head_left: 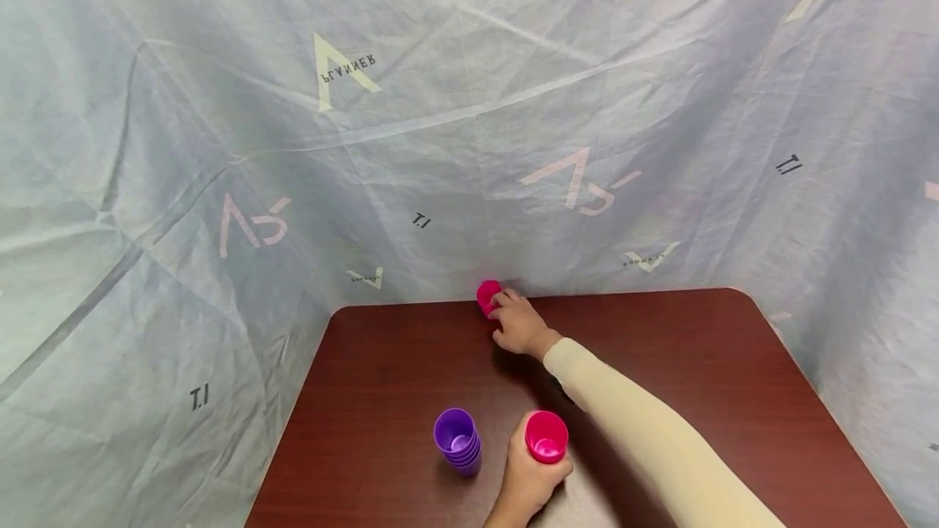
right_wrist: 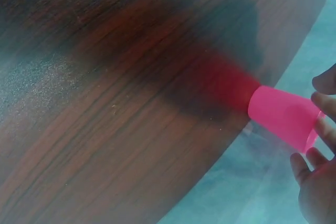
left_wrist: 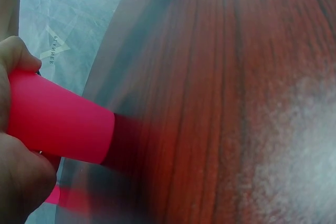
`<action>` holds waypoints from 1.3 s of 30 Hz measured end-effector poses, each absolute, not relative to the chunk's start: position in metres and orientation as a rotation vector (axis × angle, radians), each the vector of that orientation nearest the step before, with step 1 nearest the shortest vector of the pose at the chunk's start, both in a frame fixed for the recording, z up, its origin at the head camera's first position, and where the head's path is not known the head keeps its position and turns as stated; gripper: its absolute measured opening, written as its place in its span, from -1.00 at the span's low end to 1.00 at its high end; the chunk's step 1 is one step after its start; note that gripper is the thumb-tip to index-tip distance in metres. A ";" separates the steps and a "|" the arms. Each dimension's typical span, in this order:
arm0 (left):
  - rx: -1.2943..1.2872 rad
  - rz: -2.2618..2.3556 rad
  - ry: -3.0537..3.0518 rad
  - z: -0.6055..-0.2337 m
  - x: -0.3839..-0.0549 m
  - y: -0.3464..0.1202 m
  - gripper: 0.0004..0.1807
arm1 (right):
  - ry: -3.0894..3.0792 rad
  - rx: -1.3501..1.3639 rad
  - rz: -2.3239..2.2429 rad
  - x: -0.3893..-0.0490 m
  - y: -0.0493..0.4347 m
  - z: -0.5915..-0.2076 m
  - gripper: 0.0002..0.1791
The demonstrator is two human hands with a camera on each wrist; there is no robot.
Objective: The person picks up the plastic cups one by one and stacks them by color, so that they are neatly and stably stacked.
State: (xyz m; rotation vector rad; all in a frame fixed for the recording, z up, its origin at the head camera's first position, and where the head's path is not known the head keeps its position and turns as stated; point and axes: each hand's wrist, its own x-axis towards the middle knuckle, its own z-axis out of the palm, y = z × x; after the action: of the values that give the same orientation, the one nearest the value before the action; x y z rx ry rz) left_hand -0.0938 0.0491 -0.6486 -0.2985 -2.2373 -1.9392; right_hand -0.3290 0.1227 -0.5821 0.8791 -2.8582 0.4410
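At the table's front, the left hand (head_left: 530, 471) grips an upright pink cup (head_left: 546, 437), thumb and fingers around its side. In the left wrist view that pink cup (left_wrist: 63, 116) has its narrow base towards the table. Just left of this hand stands a stack of several nested purple cups (head_left: 458, 440). At the table's far edge, the right hand (head_left: 521, 326) reaches to another pink cup (head_left: 487, 298). In the right wrist view its fingers are spread about the rim of the pink cup (right_wrist: 283, 116), with fingertips at the rim and gaps around it.
The brown wood-grain table (head_left: 396, 365) has rounded far corners. A grey printed cloth (head_left: 440, 121) hangs behind it and along both sides, close to the far cup. The right sleeve (head_left: 645, 422) stretches across the table's right half, past the left hand.
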 end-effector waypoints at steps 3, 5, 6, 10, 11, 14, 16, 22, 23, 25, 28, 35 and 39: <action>-0.315 -1.943 -2.227 -0.649 -0.094 0.050 -0.25 | -2.851 0.880 0.411 -0.329 0.124 -0.584 -0.51; -0.315 -1.955 -2.221 -0.649 -0.094 0.051 -0.25 | -2.826 0.879 0.418 -0.329 0.124 -0.587 -0.47; -0.314 -1.960 -2.219 -0.649 -0.094 0.051 -0.24 | -2.801 0.874 0.430 -0.329 0.125 -0.589 -0.48; -0.298 -1.986 -2.223 -0.649 -0.095 0.049 -0.25 | -2.660 0.849 0.513 -0.330 0.125 -0.596 -0.66; -0.295 -1.987 -2.225 -0.649 -0.095 0.049 -0.25 | -2.632 0.844 0.535 -0.331 0.125 -0.597 -0.70; -0.294 -1.990 -2.228 -0.648 -0.096 0.047 -0.25 | -2.625 0.832 0.547 -0.333 0.124 -0.598 -0.70; -0.299 -1.985 -2.230 -0.649 -0.096 0.046 -0.25 | -2.675 0.822 0.533 -0.334 0.125 -0.599 -0.62; -0.316 -1.960 -2.236 -0.649 -0.096 0.047 -0.25 | -2.831 0.767 0.493 -0.335 0.127 -0.600 -0.62; -0.319 -1.955 -2.232 -0.649 -0.096 0.047 -0.26 | -2.842 0.763 0.497 -0.336 0.128 -0.600 -0.62; -0.322 -1.946 -2.224 -0.648 -0.096 0.047 -0.27 | -2.860 0.757 0.511 -0.337 0.130 -0.601 -0.61; -0.322 -1.942 -2.221 -0.648 -0.096 0.047 -0.28 | -2.876 0.752 0.536 -0.339 0.133 -0.603 -0.53; -0.300 -1.955 -2.258 -0.647 -0.095 0.047 -0.27 | -2.864 0.708 0.599 -0.341 0.141 -0.609 -0.42; -0.296 -1.954 -2.252 -0.649 -0.095 0.047 -0.27 | -2.726 0.699 0.683 -0.338 0.144 -0.609 -0.52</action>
State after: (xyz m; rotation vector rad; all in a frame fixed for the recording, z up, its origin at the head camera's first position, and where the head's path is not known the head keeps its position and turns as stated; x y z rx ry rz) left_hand -0.0949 0.0469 -0.6486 -0.2961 -2.2524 -1.9537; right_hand -0.3375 0.1436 -0.6086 0.6985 -2.7259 0.6835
